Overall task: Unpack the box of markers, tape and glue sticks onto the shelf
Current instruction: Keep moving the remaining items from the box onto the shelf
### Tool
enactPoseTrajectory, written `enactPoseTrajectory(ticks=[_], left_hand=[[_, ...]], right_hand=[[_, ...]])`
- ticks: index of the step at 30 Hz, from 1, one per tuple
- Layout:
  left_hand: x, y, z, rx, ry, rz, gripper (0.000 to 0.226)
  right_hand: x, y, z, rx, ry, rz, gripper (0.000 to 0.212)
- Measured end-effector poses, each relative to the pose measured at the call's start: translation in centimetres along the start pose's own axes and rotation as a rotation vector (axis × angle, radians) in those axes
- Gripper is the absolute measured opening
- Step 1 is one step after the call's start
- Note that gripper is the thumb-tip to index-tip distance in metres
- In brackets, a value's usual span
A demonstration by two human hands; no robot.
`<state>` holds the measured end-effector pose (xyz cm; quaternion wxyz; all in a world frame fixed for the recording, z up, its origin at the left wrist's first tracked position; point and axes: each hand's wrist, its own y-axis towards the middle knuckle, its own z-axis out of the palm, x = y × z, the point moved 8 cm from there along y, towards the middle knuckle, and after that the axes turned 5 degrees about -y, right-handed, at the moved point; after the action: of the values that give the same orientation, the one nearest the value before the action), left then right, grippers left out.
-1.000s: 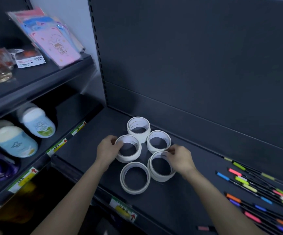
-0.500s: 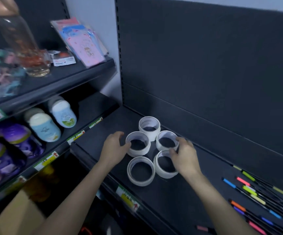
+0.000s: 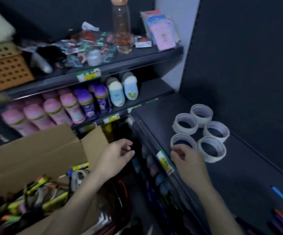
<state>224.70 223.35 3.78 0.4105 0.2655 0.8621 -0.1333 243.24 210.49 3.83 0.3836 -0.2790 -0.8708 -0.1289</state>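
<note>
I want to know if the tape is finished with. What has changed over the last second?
Both hands let go of the five white tape rolls. The left hand drew back off the dark shelf toward the open brown cardboard box. The right hand pulled back to the shelf's front edge. Neither holds anything. The rolls stay clustered, and the coloured markers still lie to the right.

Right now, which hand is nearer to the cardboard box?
Left. The left hand hangs just beside the right flap of the cardboard box. The right hand is farther off, over the front edge of the shelf, close to the tape rolls.
</note>
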Motion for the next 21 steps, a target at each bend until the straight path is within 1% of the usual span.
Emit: enactPoseTrajectory(ticks=[4, 7, 10, 13, 17, 19, 21], left_hand=[[3.3, -4.9, -4.5, -0.117, 0.123, -0.047, 0.018], [6.3, -8.1, -6.9, -0.162, 0.114, -0.134, 0.020], [9.6, -10.9, -8.9, -0.175, 0.107, -0.192, 0.023], [12.3, -13.2, -11.1, -0.183, 0.099, -0.230, 0.022], [16.2, -15.4, -14.5, -0.152, 0.069, -0.255, 0.019], [18.4, -16.0, -16.2, -0.158, 0.077, -0.265, 0.019], [20.3, -16.6, -17.6, -0.136, 0.090, -0.290, 0.022]], right_hand=[[3.0, -2.2, 3.7, 0.098, -0.076, -0.144, 0.014], [4.8, -3.4, 5.8, 0.177, -0.107, -0.184, 0.018], [7.4, -4.3, 7.3, 0.184, -0.188, -0.259, 0.023], [10.0, -5.2, 9.2, 0.194, -0.211, -0.288, 0.027], [13.5, -7.0, 13.3, 0.225, -0.231, -0.334, 0.029], [14.8, -7.9, 15.8, 0.257, -0.252, -0.353, 0.029], [15.5, -8.5, 18.3, 0.302, -0.279, -0.331, 0.025]])
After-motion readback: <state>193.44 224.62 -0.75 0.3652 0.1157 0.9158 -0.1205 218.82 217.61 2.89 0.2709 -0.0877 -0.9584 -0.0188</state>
